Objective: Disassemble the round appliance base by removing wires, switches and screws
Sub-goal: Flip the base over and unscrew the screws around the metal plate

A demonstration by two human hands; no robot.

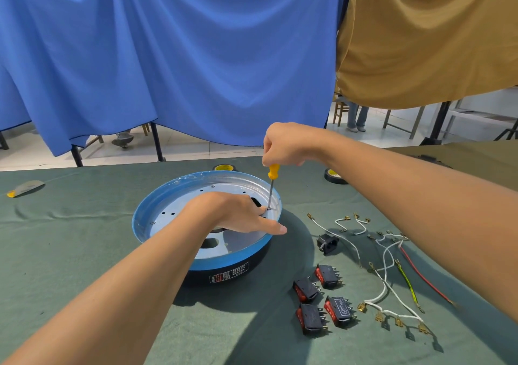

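Screwdriver (pixel 271 188) upright over the far right of the round base (pixel 157 205), tip down on a small screw (pixel 268 209) just inside the rim. Right hand (pixel 283 144) is on top, grip closed round the yellow handle from above. That posture puts weight straight down the shaft, which is what stops a tip slipping out of a tight screw.

Left hand (pixel 238 214) lies across the pale metal floor of the base, grip open, fingers fairly straight and pressing flat. Its fingertips are right beside the screwdriver tip and its thumb pokes out past the rim. My read: it's pinning the base so it can't spin on the bench (pixel 84 252), and steadying the tip at the same time.

The base sits mid-bench, open side up, black wall with a label facing the camera. Off to the right, well apart from it, the removed parts are laid out. Four black-and-red switches (pixel 322 300) sit in a cluster, a black socket (pixel 326 243) lies nearer the base, and loose wires (pixel 389 280) in white, red and yellow-green spread beyond.

So wires and switches look finished, and screws appear to be the step in hand. Another screw head shows at the near left of the floor. Two tape rolls (pixel 335 175) sit behind the base.
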